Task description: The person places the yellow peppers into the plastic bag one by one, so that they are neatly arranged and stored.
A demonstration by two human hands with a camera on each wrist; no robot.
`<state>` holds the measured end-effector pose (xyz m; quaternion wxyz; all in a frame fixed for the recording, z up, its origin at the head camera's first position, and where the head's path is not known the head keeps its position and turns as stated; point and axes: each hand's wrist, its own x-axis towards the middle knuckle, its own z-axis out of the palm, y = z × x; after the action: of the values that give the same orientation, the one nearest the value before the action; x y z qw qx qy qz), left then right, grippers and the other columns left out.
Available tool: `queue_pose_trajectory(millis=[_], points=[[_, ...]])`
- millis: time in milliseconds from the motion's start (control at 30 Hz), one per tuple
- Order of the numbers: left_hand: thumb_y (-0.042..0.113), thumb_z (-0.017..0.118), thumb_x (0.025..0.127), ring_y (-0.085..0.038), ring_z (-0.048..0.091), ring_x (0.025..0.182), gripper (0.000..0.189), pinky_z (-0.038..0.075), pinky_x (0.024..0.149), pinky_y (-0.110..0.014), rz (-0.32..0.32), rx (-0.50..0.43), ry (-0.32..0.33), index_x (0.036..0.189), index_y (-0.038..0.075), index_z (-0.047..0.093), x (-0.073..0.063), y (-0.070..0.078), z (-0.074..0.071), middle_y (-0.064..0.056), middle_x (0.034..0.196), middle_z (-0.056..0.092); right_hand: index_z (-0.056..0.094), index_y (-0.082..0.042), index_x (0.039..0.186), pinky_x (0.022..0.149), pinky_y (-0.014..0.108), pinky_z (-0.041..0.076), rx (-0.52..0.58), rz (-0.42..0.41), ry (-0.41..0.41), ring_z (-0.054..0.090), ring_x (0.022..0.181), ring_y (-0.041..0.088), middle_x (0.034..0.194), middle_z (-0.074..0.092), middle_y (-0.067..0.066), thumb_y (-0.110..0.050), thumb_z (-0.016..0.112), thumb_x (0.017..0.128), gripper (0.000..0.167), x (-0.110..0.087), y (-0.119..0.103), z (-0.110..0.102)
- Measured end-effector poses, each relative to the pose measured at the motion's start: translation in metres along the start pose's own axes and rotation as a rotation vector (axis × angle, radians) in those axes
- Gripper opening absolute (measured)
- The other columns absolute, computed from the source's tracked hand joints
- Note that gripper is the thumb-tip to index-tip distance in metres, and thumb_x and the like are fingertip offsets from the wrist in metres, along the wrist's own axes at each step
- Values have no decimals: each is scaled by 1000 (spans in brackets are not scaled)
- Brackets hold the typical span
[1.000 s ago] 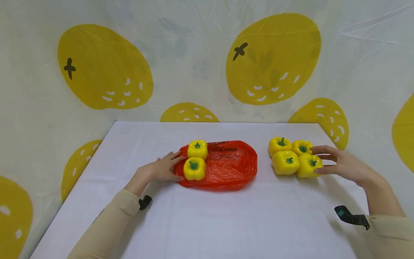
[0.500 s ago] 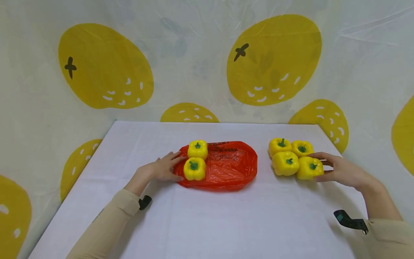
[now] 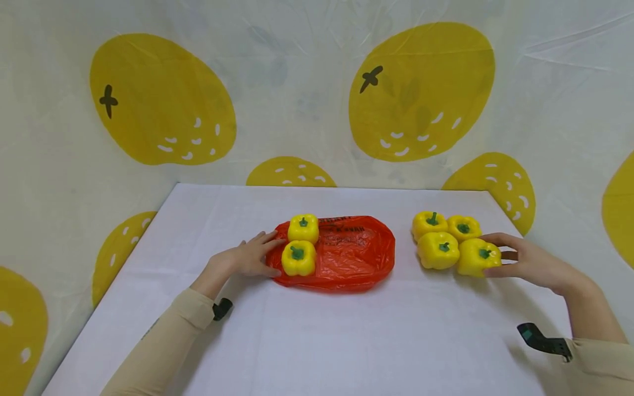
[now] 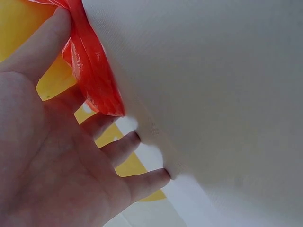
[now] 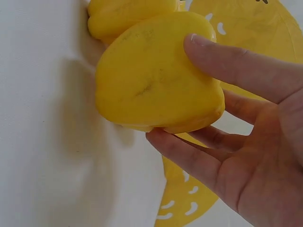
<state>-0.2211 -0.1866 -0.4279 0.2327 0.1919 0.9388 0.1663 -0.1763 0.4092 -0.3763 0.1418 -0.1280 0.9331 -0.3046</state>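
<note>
At the right of the head view, my right hand (image 3: 537, 264) holds a yellow bell pepper (image 3: 476, 260) between thumb and fingers. The right wrist view shows the thumb on one side of that pepper (image 5: 154, 78) and fingertips on its other side. Three other yellow bell peppers (image 3: 437, 252) stand close beside it. My left hand (image 3: 251, 257) rests with spread fingers at the left edge of a flat red plastic bag (image 3: 354, 256). Two yellow bell peppers (image 3: 299, 259) sit on the bag's left part. In the left wrist view, the thumb touches the bag's edge (image 4: 97, 75).
A white cloth covers the table (image 3: 342, 341). Behind it hangs a pale curtain (image 3: 292, 99) printed with large yellow fruit. A dark wrist camera (image 3: 542, 340) sticks out from the right sleeve, and another (image 3: 223, 309) from the left.
My right hand has closed round the near right bell pepper and shifted it slightly right, tilting it. My left hand, the bag and the two peppers on it have stayed put.
</note>
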Motion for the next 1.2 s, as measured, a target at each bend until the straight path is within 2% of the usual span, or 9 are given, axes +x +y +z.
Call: queue_pose_trajectory(millis=[133, 200, 267, 367, 633, 800, 933, 1033, 1200], points=[[41, 76, 91, -44, 9, 154, 87, 12, 113, -76, 2, 2, 0, 163, 21, 32, 0, 1, 0, -14, 170, 15, 39, 2, 152, 94, 65, 49, -15, 9, 8, 48, 124, 57, 152, 37, 31, -26, 76, 94, 74, -2, -3, -5], [41, 76, 91, -44, 9, 154, 87, 12, 113, -77, 3, 1, -1, 163, 20, 32, 0, 1, -1, -14, 170, 15, 38, 0, 152, 93, 57, 53, -26, 19, 11, 48, 125, 56, 152, 37, 30, -28, 76, 94, 75, -3, -5, -8], [41, 76, 91, -44, 9, 154, 87, 12, 113, -77, 4, 1, -2, 163, 20, 32, 0, 1, -1, -14, 170, 15, 39, -1, 152, 89, 40, 55, -27, 21, 15, 48, 125, 55, 152, 37, 29, -30, 77, 94, 75, -3, -7, -12], [41, 76, 91, -45, 9, 154, 86, 12, 113, -77, 4, 0, -6, 162, 20, 32, 0, 0, -2, -14, 170, 14, 38, -3, 152, 80, 22, 50, -28, 24, 20, 48, 126, 54, 152, 38, 28, -31, 77, 94, 75, -4, -10, -18], [41, 75, 92, -45, 9, 153, 86, 12, 112, -78, 8, 2, -11, 162, 19, 32, 0, 1, -3, -15, 170, 14, 37, 1, 151, 77, 18, 52, -38, -6, 45, 50, 122, 52, 149, 42, 27, -27, 76, 95, 74, -1, -24, -31], [40, 76, 91, -45, 9, 154, 86, 13, 112, -77, 5, 4, -13, 162, 19, 32, 0, 2, -3, -14, 170, 14, 34, 0, 153, 81, 25, 53, -62, -4, 53, 46, 125, 54, 149, 40, 27, -31, 76, 95, 77, 4, -35, -40], [39, 76, 91, -45, 9, 154, 86, 12, 112, -77, 2, -3, -14, 162, 18, 32, -1, 3, -3, -14, 170, 14, 32, -3, 155, 91, 48, 55, -52, -5, 54, 43, 128, 55, 154, 35, 27, -34, 76, 95, 81, 9, -47, -42], [40, 76, 91, -45, 8, 154, 86, 12, 113, -77, 4, -5, -14, 162, 19, 32, -1, 3, -3, -14, 170, 14, 33, -5, 156, 95, 69, 47, -32, -26, 53, 42, 129, 54, 155, 33, 25, -31, 75, 95, 78, 13, -57, -40], [40, 76, 91, -45, 8, 154, 86, 12, 112, -77, 5, -5, -11, 162, 19, 33, 0, 2, -2, -14, 170, 14, 35, -6, 155, 96, 71, 45, -22, -68, 36, 43, 130, 52, 154, 36, 22, -29, 74, 97, 74, 22, -73, -38]])
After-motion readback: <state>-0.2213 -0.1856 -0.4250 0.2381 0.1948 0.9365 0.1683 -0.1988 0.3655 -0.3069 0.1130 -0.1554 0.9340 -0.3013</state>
